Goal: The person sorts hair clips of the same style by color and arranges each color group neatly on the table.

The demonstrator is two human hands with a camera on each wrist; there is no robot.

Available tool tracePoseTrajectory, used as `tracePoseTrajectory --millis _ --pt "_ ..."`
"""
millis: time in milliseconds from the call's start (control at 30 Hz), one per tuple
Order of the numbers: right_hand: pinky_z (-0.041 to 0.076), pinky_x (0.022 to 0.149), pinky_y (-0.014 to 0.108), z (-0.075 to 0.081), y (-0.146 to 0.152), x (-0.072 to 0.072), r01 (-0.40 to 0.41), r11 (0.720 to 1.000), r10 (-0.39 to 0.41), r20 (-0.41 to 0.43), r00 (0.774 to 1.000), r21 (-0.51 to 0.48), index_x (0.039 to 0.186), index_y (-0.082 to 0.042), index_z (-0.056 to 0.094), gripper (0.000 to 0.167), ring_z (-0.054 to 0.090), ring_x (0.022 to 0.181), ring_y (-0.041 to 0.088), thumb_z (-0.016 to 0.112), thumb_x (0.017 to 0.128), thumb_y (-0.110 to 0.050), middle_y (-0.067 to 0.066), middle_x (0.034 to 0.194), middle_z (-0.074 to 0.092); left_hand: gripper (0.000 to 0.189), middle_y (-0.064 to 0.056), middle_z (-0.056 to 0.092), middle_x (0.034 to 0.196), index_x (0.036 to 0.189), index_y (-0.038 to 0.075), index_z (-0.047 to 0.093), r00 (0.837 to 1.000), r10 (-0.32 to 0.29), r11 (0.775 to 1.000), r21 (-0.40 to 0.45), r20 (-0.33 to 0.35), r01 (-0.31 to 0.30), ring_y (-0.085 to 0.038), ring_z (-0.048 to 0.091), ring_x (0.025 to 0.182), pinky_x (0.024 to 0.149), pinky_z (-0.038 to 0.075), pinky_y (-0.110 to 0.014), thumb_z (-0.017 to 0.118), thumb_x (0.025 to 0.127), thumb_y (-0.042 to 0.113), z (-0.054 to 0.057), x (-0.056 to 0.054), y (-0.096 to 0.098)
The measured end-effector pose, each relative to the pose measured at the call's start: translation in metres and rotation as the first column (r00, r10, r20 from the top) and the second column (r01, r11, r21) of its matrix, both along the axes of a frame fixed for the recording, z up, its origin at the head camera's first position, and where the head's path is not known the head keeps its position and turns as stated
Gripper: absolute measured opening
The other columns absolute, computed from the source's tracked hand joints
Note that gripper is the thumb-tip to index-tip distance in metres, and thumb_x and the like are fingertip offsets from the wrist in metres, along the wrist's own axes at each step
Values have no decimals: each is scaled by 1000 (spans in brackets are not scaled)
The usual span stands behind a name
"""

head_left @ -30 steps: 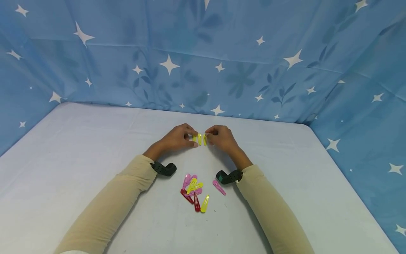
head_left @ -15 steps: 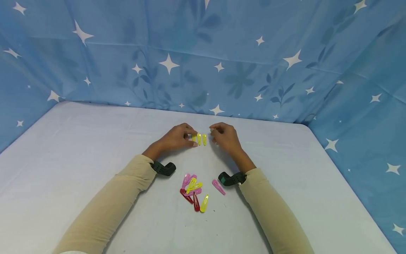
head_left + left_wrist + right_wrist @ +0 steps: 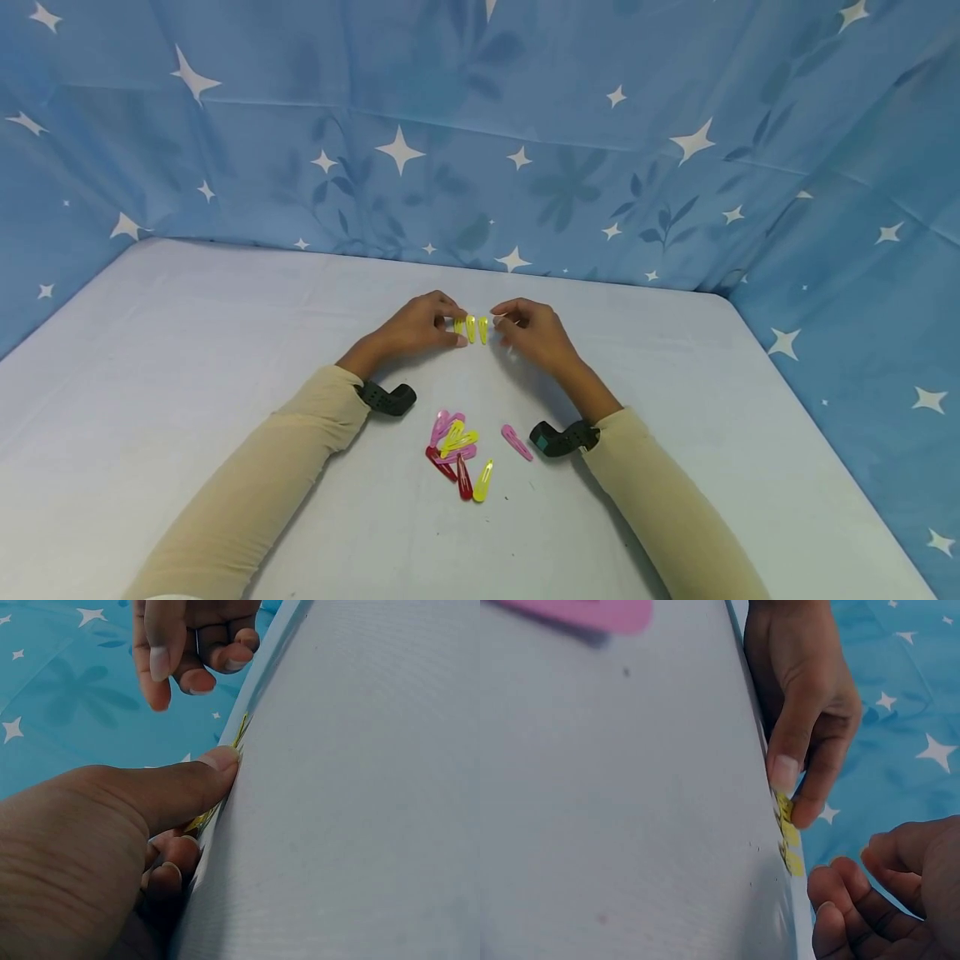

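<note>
Three yellow snap hair clips stand side by side in a short row on the white table. My left hand holds the row's left end, with its thumb at the near end of the leftmost hair clip and a finger at the far end. The left wrist view shows that thumb against the yellow clips, partly hiding them. Just right of the rightmost yellow hair clip hovers my right hand, fingers loosely bent with nothing between them. In the right wrist view its fingers are apart from the clips.
Nearer me lies a loose pile of pink, yellow and red hair clips, with a red clip and a yellow clip at its near side. A single pink clip lies to its right. A blue star-patterned curtain hangs behind the table.
My right hand has let go of the rightmost yellow clip and drawn off to the right, then come slightly nearer me. The left hand and the clips stay in place.
</note>
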State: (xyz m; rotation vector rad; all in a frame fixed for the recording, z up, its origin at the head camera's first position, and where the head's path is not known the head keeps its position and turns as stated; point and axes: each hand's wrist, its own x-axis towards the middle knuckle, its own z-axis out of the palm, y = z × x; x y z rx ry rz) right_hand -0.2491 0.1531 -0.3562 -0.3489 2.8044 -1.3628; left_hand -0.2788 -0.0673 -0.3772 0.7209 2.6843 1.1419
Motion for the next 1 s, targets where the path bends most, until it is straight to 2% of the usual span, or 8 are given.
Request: tracePoseTrajectory --millis 133,333,600,1000 --pt "48 62 28 1 0 8 -54 999 54 6 999 7 116 -8 69 24 65 75 20 60 97 -18 12 97 70 49 -12 55 130 133 7 63 1000 5 1000 0 7 -5 -23 54 99 86 46 -35 74 88 24 0 0 1" --pt "49 65 31 3 2 16 -142 990 142 -1 990 -11 117 -2 68 24 66 75 21 63 96 -13 15 98 70 49 -12 55 130 133 7 63 1000 5 1000 1 5 -5 -23 55 99 87 46 -36 73 89 24 -1 0 0" --pt "50 64 27 4 12 23 -214 977 214 9 977 -11 118 -1 68 27 65 72 21 65 92 -6 15 97 69 48 -13 55 130 132 6 64 1000 -2 1000 -1 -11 2 -23 55 99 86 47 -36 73 89 23 0 1 1" --pt "52 70 25 8 21 43 -335 942 336 50 940 -28 118 0 69 28 65 77 16 67 92 -9 10 93 69 48 -13 56 131 132 7 64 1000 -2 1000 -20 -18 1 -23 56 99 86 47 -36 73 89 25 1 0 1"
